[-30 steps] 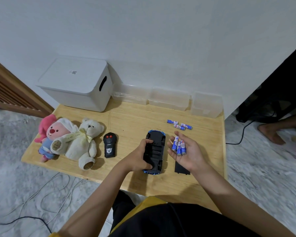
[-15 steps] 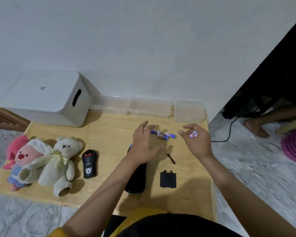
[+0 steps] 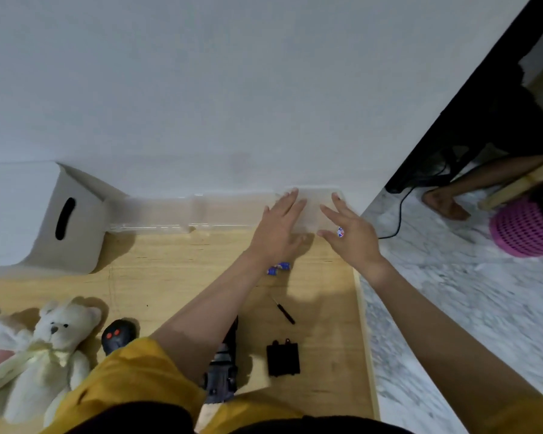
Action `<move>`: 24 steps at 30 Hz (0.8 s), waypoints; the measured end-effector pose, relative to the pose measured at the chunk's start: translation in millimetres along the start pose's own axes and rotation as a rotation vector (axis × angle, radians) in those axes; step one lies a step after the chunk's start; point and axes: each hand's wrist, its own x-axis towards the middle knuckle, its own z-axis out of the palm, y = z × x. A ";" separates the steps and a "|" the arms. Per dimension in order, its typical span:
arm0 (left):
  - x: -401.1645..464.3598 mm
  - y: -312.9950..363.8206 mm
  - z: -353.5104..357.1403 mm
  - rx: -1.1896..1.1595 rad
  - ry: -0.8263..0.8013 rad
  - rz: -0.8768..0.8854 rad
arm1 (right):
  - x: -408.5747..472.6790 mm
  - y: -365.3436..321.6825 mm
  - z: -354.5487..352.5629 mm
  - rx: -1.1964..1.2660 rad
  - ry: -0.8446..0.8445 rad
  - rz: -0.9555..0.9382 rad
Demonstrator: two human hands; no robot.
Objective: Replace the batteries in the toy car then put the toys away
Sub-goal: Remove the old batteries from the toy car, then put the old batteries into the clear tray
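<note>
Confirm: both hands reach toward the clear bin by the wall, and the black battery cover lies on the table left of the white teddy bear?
Not quite. In the head view the battery cover lies right of the teddy bear, beyond the left arm. Both the left hand and right hand do reach toward the clear bin.

Both hands, left [image 3: 276,233] and right [image 3: 350,238], are reaching toward the clear container [image 3: 311,211] at the bench's [image 3: 170,277] far right corner, batteries [image 3: 340,232] showing in the right.

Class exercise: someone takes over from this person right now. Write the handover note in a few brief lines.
Left hand: open, reaching to the clear bin by the wall.
Right hand: fingers mostly straight, batteries in its palm.
Toy car lies belly-up, battery cover off beside it, screwdriver nearby; more batteries on the table.
Left: refit cover, store teddy bear and remote.
</note>
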 end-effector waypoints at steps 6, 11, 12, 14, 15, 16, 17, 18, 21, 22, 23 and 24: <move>18.9 -22.1 14.7 -0.003 0.018 0.081 | 1.3 9.8 9.3 0.099 0.105 -0.065; 21.1 -29.2 19.8 -0.003 0.073 0.130 | 2.5 17.1 16.3 0.193 0.118 -0.042; 21.3 -29.9 20.1 0.001 0.082 0.139 | 2.5 18.3 17.3 0.203 0.116 -0.040; 21.7 -31.0 20.9 0.004 0.088 0.152 | 2.5 21.0 18.2 0.215 0.113 -0.045; 21.9 -31.4 21.5 0.006 0.087 0.155 | 2.6 22.2 18.3 0.218 0.113 -0.049; 22.0 -31.8 22.1 0.009 0.089 0.159 | 2.3 22.7 19.0 0.220 0.114 -0.050; 22.1 -31.8 22.7 0.012 0.095 0.162 | 1.8 22.8 19.6 0.224 0.116 -0.048; 22.7 -31.8 23.1 0.014 0.103 0.166 | 1.5 22.7 20.5 0.230 0.123 -0.046; 23.2 -30.4 22.9 0.016 0.109 0.164 | 0.4 22.7 23.0 0.245 0.155 -0.056; 23.2 -30.9 22.6 0.021 0.103 0.165 | 0.2 22.7 23.7 0.248 0.162 -0.061; 23.2 -31.9 22.3 0.032 0.096 0.170 | 0.2 22.7 24.1 0.249 0.167 -0.064; 23.4 -33.3 22.0 0.046 0.091 0.179 | 0.5 22.8 24.3 0.251 0.170 -0.064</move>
